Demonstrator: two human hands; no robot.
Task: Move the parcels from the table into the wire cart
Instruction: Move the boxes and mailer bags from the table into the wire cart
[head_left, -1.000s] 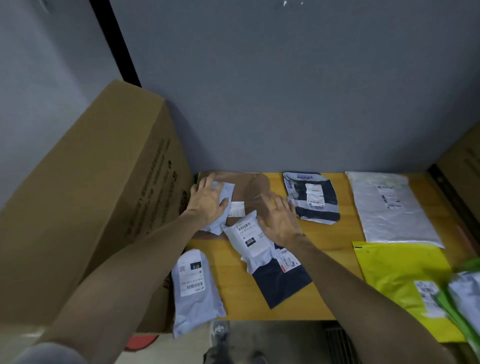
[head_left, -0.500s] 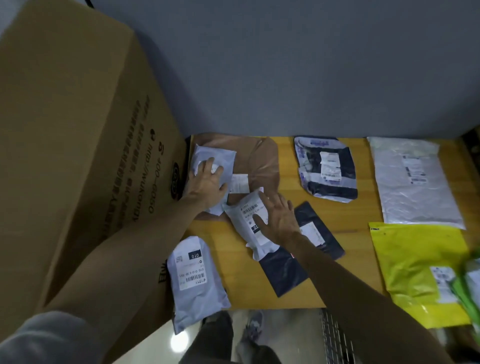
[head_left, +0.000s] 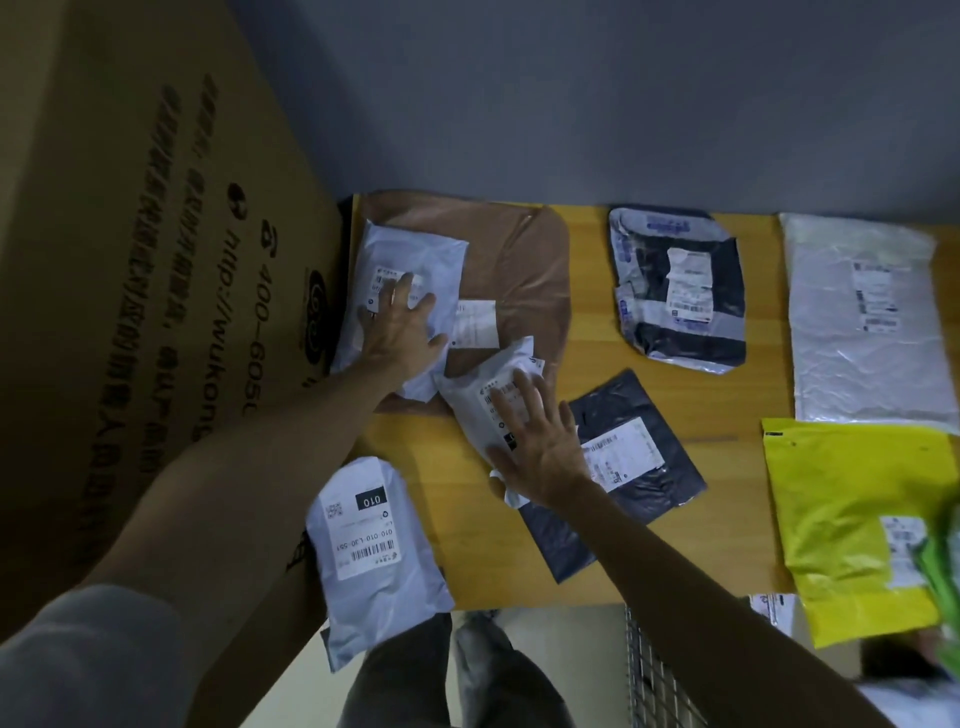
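My left hand (head_left: 402, 332) lies flat with spread fingers on a pale grey parcel (head_left: 415, 254) that sits on a brown parcel (head_left: 514, 260) at the table's far left. Spread flat, my right hand (head_left: 543, 447) presses a small white parcel (head_left: 485, 387) that overlaps a dark navy parcel (head_left: 639, 467). Another pale parcel (head_left: 371, 551) overhangs the table's front edge. The wire cart (head_left: 657, 686) shows as mesh below the table, front right.
Farther right on the wooden table (head_left: 587, 358) lie a dark parcel with white bands (head_left: 675, 291), a large white parcel (head_left: 867, 322) and a yellow-green parcel (head_left: 852, 514). A big cardboard box (head_left: 145, 260) stands at the left. A grey wall is behind.
The view has tilted down and closer. My right hand slid down the small white parcel toward me, uncovering the navy parcel's label. My left hand stays on the pale grey parcel.
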